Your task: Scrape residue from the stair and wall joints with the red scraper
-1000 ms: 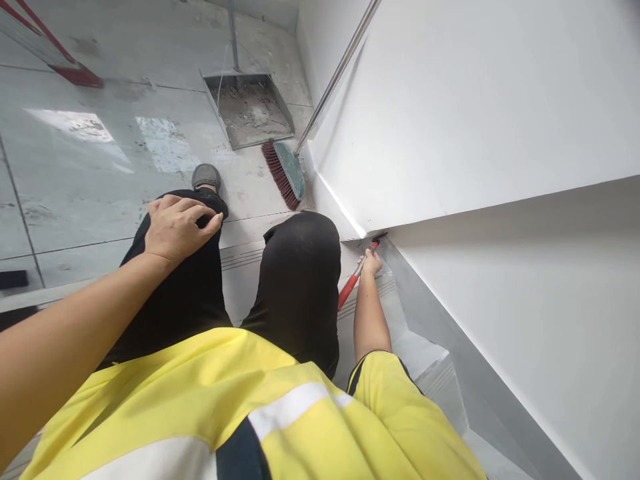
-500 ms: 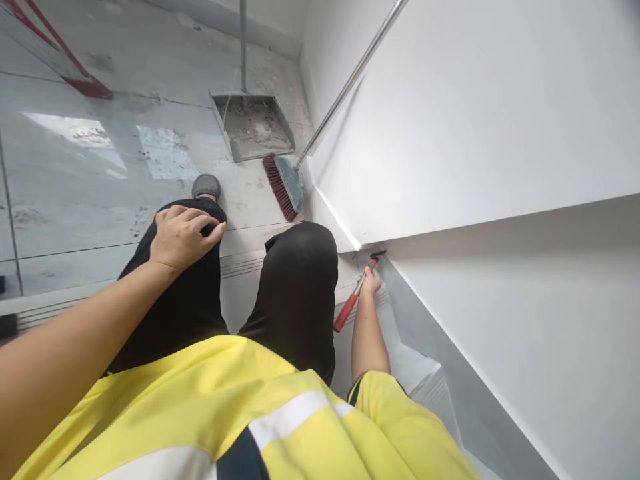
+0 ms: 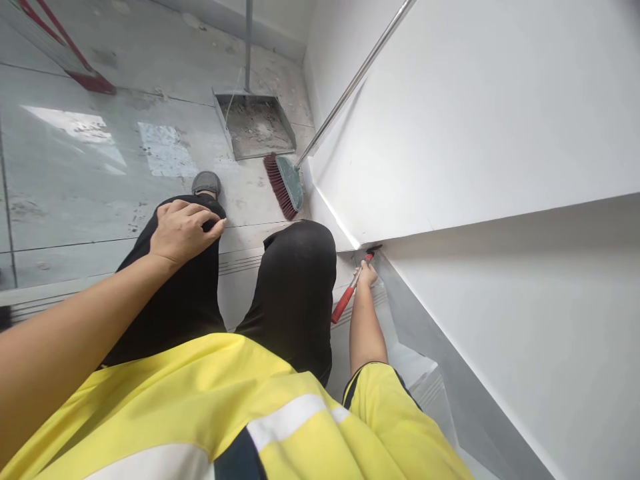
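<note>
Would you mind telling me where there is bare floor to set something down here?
Bare tiles lie left of the dustpan and beyond the left hand. It is crowded where the right hand holds the red-handled tool against the wall, and near the broom.

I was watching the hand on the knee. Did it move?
No. The left hand rests on the same spot of the left knee, just behind the grey shoe; only the camera shifted.

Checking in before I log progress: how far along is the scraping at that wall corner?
Done: the grey metal dustpan already holds debris. In hand: the right hand grips a red-handled scraper, its tip in the stair-wall corner; the left hand rests on the knee. Left: dust marks the grey tiled floor; the red-bristled broom lies idle.
</note>
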`<state>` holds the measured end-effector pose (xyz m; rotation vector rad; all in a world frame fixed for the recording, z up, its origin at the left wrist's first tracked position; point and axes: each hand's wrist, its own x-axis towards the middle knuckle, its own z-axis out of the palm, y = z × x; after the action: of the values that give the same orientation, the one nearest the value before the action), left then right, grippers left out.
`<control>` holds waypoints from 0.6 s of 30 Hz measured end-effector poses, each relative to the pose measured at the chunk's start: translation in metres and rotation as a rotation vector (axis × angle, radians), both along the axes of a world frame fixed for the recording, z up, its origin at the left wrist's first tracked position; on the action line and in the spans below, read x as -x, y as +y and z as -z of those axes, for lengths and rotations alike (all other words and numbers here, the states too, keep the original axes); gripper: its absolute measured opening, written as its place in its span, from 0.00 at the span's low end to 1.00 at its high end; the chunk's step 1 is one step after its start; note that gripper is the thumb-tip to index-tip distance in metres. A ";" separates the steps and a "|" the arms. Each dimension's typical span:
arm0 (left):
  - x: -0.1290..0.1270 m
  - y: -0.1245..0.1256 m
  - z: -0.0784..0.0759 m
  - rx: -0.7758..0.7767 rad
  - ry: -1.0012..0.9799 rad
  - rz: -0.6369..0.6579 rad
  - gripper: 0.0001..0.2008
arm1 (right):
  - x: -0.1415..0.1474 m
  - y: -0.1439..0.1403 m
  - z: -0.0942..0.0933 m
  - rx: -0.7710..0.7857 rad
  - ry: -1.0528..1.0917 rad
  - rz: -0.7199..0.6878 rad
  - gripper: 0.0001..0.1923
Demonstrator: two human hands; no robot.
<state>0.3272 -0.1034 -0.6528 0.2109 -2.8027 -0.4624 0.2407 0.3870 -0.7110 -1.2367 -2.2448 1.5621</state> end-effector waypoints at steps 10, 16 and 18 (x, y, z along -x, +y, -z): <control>-0.002 0.000 -0.002 -0.009 -0.008 -0.030 0.21 | -0.059 0.046 -0.029 -0.101 -0.015 -0.013 0.21; -0.002 0.000 -0.004 -0.041 -0.038 -0.015 0.22 | -0.025 0.018 -0.014 -0.089 -0.087 0.022 0.19; -0.001 0.000 -0.004 -0.052 -0.036 -0.014 0.21 | -0.030 0.016 -0.017 -0.090 -0.070 0.029 0.18</control>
<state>0.3280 -0.1035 -0.6484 0.2525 -2.8246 -0.5333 0.2703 0.4034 -0.6937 -1.3124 -2.3009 1.4117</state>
